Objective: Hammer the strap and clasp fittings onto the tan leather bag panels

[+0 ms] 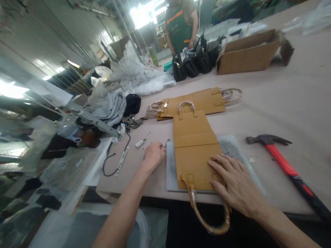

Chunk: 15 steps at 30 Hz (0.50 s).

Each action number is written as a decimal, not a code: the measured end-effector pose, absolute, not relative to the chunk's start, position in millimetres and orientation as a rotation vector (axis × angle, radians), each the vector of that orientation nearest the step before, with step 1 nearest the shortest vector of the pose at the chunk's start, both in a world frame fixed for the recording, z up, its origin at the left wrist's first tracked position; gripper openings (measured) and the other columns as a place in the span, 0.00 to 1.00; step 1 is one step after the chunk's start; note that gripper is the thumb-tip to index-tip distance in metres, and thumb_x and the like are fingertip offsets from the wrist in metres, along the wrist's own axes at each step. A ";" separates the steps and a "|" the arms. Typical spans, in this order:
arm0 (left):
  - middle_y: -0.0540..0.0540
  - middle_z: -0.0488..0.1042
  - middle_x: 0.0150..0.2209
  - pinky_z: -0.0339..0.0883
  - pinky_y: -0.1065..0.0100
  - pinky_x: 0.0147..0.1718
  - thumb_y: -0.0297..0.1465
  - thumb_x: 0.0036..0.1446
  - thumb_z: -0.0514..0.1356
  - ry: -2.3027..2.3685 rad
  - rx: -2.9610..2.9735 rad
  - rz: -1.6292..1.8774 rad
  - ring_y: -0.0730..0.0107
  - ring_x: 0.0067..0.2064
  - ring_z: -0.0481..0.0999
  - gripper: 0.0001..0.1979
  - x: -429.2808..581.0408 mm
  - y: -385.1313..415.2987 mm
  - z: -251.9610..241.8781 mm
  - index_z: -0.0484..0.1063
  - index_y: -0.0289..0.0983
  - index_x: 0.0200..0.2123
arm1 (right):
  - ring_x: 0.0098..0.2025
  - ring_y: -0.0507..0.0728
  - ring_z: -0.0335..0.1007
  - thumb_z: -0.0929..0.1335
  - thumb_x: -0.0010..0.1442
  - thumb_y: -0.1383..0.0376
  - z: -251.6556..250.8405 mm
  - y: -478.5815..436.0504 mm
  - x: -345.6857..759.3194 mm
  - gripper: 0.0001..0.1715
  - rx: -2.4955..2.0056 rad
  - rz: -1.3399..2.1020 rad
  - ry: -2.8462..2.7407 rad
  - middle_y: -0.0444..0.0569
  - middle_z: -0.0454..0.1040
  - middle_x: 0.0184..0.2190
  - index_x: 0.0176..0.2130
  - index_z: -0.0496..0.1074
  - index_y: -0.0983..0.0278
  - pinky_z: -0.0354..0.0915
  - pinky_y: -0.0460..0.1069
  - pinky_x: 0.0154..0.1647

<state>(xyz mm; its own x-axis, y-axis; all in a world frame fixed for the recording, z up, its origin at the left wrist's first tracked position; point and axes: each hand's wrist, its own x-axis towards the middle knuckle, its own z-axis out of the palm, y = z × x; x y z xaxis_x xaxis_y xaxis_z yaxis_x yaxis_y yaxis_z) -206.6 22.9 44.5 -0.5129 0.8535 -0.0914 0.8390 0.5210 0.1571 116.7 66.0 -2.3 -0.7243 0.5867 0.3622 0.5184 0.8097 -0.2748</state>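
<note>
Head view, pale pink workshop table (284, 100), tan leather bag (195, 155) on grey mat (231, 145) lower centre, right hand (236, 184) spread open on it, left hand (153, 155) curled closed beside, red-handled hammer (280, 161) right.

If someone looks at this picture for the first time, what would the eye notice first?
Most likely the mustard-yellow bag, which lies flat on a grey mat in the middle of the table, with the right hand spread flat on its near end. Next come the red-handled hammer to its right and the left hand, curled beside small metal parts.
</note>
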 end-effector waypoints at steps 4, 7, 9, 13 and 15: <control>0.34 0.83 0.40 0.71 0.62 0.45 0.29 0.52 0.64 2.470 1.424 0.104 0.51 0.47 0.82 0.06 -214.6 55.2 43.0 0.80 0.36 0.35 | 0.66 0.70 0.58 0.66 0.64 0.57 2.9 63.8 116.3 0.28 -0.846 0.240 -2.579 0.59 0.69 0.62 0.60 0.70 0.65 0.55 0.66 0.65; 0.31 0.82 0.34 0.72 0.60 0.44 0.25 0.47 0.66 2.416 1.377 0.113 0.46 0.46 0.82 0.02 -221.2 67.2 44.3 0.75 0.34 0.25 | 0.66 0.70 0.57 0.67 0.64 0.58 8.8 60.8 115.2 0.28 -0.858 0.285 -2.594 0.60 0.68 0.63 0.60 0.70 0.66 0.54 0.65 0.66; 0.32 0.81 0.31 0.73 0.58 0.44 0.23 0.46 0.65 2.387 1.346 0.160 0.45 0.44 0.83 0.05 -227.1 68.0 47.1 0.72 0.34 0.23 | 0.66 0.70 0.56 0.67 0.64 0.58 12.6 59.0 114.2 0.28 -0.875 0.321 -2.597 0.60 0.68 0.63 0.60 0.70 0.66 0.53 0.64 0.67; 0.44 0.79 0.28 0.77 0.62 0.37 0.26 0.55 0.61 2.242 1.169 0.569 0.60 0.33 0.83 0.04 -233.6 48.3 55.1 0.70 0.35 0.36 | 0.66 0.70 0.56 0.68 0.62 0.60 18.4 56.8 112.7 0.28 -0.910 0.387 -2.596 0.58 0.68 0.62 0.60 0.70 0.65 0.52 0.64 0.67; 0.49 0.79 0.28 0.78 0.62 0.37 0.29 0.56 0.64 1.925 0.925 1.039 0.66 0.30 0.82 0.12 -223.3 29.2 58.5 0.69 0.37 0.44 | 0.66 0.70 0.56 0.68 0.62 0.61 20.4 56.4 112.3 0.29 -0.919 0.405 -2.599 0.58 0.69 0.62 0.60 0.70 0.66 0.51 0.63 0.67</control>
<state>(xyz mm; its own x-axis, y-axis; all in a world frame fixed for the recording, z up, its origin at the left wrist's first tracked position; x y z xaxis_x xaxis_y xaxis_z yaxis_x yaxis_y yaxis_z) -223.3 29.2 58.5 -0.4593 0.8465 -0.2691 0.2399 0.4099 0.8800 112.3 56.4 20.4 -0.7267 0.6468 0.2314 0.5457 0.7482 -0.3774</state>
